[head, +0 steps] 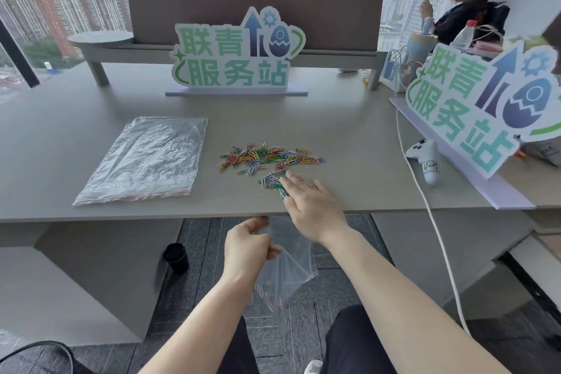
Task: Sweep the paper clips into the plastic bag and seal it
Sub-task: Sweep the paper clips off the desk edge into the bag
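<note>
Coloured paper clips (270, 156) lie scattered in a loose heap on the grey desk (364, 143), with a smaller clump (271, 182) closer to the front edge. My right hand (309, 203) rests flat and spread on the desk, its fingertips on that clump. My left hand (247, 244) is below the desk's front edge, pinching the mouth of a clear plastic bag (288, 270) that hangs down under the edge. A few clips show inside the bag's bottom.
A stack of clear zip bags (142, 158) lies on the desk to the left. Two standing signs (236, 55) (485, 106) are behind and to the right. A white controller (425, 158) and a white cable (425, 206) lie on the right. A person sits at the back right.
</note>
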`<state>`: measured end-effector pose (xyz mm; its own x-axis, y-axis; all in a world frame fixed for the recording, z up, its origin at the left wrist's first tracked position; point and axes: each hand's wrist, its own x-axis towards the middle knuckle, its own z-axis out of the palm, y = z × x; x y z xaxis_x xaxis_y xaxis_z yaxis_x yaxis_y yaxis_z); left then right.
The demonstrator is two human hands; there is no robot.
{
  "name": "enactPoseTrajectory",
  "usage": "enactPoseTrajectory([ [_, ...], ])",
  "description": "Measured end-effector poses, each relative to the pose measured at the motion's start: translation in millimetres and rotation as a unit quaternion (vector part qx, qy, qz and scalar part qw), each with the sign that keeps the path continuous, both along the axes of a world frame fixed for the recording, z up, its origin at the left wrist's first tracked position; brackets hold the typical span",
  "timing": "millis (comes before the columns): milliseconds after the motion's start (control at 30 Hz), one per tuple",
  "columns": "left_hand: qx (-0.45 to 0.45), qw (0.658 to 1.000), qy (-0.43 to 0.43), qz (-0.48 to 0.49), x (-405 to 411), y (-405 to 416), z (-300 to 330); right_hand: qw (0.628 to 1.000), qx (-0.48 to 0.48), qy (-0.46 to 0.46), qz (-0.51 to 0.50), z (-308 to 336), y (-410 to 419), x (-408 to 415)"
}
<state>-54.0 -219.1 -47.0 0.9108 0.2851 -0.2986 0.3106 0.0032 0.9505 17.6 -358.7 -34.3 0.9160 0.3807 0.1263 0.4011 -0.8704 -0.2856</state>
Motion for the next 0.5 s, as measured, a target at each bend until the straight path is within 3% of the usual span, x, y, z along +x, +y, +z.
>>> enactPoseTrajectory([
  [500,-0.02,1.0,0.001,0.021,-1,10,0,0.999,0.001,-0.043,0.001,-12,27,-35],
])
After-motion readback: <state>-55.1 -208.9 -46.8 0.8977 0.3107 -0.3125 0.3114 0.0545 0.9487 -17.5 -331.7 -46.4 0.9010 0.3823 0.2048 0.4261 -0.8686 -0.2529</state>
